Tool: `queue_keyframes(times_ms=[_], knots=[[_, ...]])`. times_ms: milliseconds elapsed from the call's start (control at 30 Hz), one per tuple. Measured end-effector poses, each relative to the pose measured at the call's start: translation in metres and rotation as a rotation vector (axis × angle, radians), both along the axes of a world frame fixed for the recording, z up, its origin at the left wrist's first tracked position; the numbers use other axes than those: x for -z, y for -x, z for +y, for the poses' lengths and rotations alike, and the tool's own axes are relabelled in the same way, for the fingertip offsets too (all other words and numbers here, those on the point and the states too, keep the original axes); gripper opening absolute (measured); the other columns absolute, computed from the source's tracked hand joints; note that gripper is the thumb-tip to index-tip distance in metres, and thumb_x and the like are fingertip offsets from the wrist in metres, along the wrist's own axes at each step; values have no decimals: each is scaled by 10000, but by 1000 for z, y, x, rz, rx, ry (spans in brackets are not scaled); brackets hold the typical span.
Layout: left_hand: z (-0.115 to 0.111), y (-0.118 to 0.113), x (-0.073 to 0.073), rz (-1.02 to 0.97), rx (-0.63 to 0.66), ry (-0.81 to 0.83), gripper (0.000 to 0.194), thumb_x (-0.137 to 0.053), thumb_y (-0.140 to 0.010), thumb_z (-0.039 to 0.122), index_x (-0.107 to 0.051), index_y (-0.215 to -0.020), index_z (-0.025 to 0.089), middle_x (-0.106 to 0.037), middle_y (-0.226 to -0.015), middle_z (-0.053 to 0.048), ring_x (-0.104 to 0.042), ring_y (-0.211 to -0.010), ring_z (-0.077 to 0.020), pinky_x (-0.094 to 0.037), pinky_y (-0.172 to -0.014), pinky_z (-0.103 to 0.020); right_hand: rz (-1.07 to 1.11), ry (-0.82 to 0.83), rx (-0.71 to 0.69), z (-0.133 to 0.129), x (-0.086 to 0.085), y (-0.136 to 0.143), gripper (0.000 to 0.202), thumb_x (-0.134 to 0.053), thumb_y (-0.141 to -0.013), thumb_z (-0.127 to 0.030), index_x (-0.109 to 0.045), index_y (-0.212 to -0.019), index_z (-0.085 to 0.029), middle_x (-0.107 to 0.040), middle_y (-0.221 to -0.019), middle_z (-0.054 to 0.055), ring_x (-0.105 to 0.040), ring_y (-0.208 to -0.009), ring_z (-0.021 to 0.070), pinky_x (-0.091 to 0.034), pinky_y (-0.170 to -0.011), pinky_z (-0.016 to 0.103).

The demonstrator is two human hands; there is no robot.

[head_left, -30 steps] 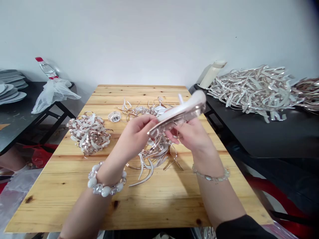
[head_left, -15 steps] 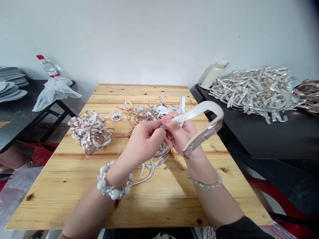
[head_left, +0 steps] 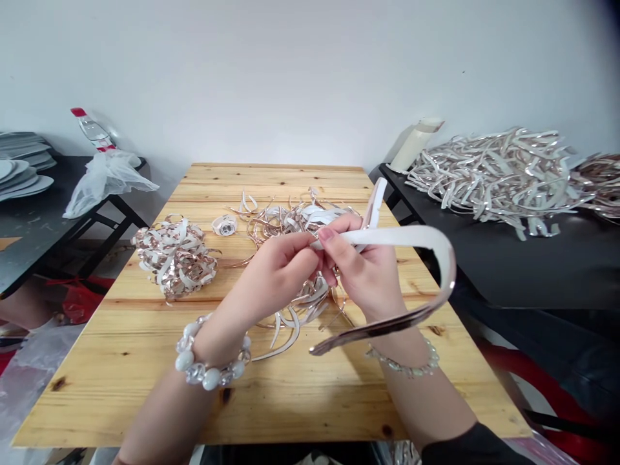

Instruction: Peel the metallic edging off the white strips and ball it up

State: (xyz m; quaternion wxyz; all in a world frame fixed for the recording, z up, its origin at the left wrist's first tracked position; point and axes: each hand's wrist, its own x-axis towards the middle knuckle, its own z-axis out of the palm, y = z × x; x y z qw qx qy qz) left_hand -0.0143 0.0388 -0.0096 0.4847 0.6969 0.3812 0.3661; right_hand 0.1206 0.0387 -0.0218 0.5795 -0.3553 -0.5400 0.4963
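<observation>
A long white strip with a shiny rose-gold face (head_left: 431,242) curls from my fingers out to the right and back beneath my right wrist. My right hand (head_left: 361,265) pinches it between thumb and forefinger. My left hand (head_left: 283,268) meets the right at fingertip level, closed on the strip's near end, which is mostly hidden. Another white piece (head_left: 375,203) sticks up behind the right hand's fingers. Below and behind both hands lies a loose heap of similar curved strips (head_left: 310,219) on the wooden table (head_left: 159,361).
A crumpled pile of rose-gold and white peelings (head_left: 177,258) and a watch (head_left: 224,225) lie on the left of the table. A larger strip heap (head_left: 498,174) and a pale roll (head_left: 416,145) occupy the right black table. A bottle (head_left: 94,129) and stacked grey plates (head_left: 22,165) are left.
The strip's loop has swung lower and farther right, its free end now beneath my right wrist. The right hand has shifted slightly right, while the left stays nearly in place.
</observation>
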Motion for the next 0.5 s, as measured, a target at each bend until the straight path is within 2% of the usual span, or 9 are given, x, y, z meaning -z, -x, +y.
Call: queue_keyframes(times_ms=[133,233,333,400,500], knots=[[-5,-5,0,-58,-49,-53,246,-392,-790,117,-478,-568,179,-538,-542,32,-458,-542,-91,-376,-520,-206,173,111,-89,2,0,2,292,-727,-746,-384,-536,-606,-213,-457,-418,-71,-386,-299,55,-231,-270,190],[-10,-5,-3,-76,-29,-120,227,-402,-805,111,-456,-596,183,-487,-533,51,-426,-508,-76,-366,-504,-193,340,294,-281,8,0,3,417,-741,-708,-427,-454,-515,-195,-371,-378,-96,-246,-264,12,-154,-254,164],[-12,-4,-6,-57,-65,-151,256,-420,-826,151,-427,-573,185,-452,-528,43,-377,-484,-77,-340,-477,-203,401,460,-450,17,2,4,508,-711,-709,-505,-394,-470,-187,-262,-357,-120,-105,-285,-7,-87,-253,151],[-9,-2,-7,-67,-137,-143,265,-423,-815,156,-438,-552,185,-428,-508,36,-370,-481,-84,-331,-470,-214,461,518,-428,21,4,6,508,-672,-747,-525,-391,-494,-185,-245,-393,-124,-81,-316,-4,-97,-261,144],[-2,2,-6,-115,-251,-104,244,-417,-805,146,-514,-584,177,-415,-490,36,-391,-489,-89,-332,-478,-223,583,510,-233,25,7,9,450,-666,-768,-517,-446,-570,-178,-289,-463,-110,-190,-357,9,-211,-303,128]])
